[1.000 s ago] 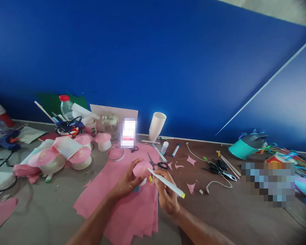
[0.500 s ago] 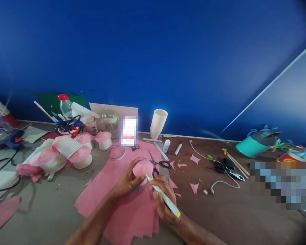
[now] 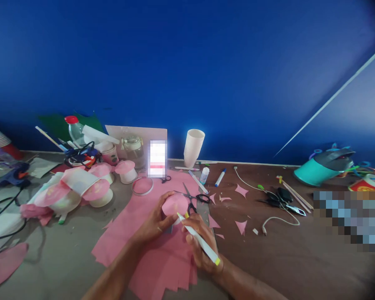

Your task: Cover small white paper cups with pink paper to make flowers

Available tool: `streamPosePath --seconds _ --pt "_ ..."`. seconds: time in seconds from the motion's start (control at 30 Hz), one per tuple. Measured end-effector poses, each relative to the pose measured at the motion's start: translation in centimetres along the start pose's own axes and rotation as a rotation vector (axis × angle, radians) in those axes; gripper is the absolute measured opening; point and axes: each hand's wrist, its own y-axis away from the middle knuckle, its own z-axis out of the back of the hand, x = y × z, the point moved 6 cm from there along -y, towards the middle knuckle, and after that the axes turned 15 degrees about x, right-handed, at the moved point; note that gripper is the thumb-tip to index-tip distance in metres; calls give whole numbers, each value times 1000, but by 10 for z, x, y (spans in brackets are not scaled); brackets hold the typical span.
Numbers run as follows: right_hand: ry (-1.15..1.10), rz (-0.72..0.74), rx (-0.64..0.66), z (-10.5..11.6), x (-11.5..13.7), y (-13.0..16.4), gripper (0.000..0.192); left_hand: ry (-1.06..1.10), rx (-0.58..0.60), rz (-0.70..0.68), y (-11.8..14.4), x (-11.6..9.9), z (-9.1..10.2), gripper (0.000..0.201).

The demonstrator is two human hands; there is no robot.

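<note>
Toward the left edge of the cluttered table (image 3: 300, 258), pink-topped paper cups (image 3: 81, 189) sat bunched beside a glue gun (image 3: 14, 174). At the near middle, over a pink paper sheet (image 3: 150, 254), a person's left hand (image 3: 154, 223) was clamped around a small cup capped with a pink paper disc (image 3: 174, 204), while the right hand (image 3: 200, 243) was closed on a white marker (image 3: 198, 238), its tip touching the disc's edge. Scissors (image 3: 192, 199) lay just behind, and a stack of white cups (image 3: 193, 148) stood at the far edge.
</note>
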Motion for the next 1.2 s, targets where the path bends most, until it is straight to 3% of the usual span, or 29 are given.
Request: streamPosePath --seconds 0.13,0.6,1.2 --pt "-47 -38 -22 4 -1 0 27 -12 15 56 0 1 -1 79" --pt "22 5 32 -2 1 -3 29 -59 -8 -40 -2 -1 1 75" --pt "158 22 8 -5 4 -6 22 -47 -8 -29 -1 3 0 69"
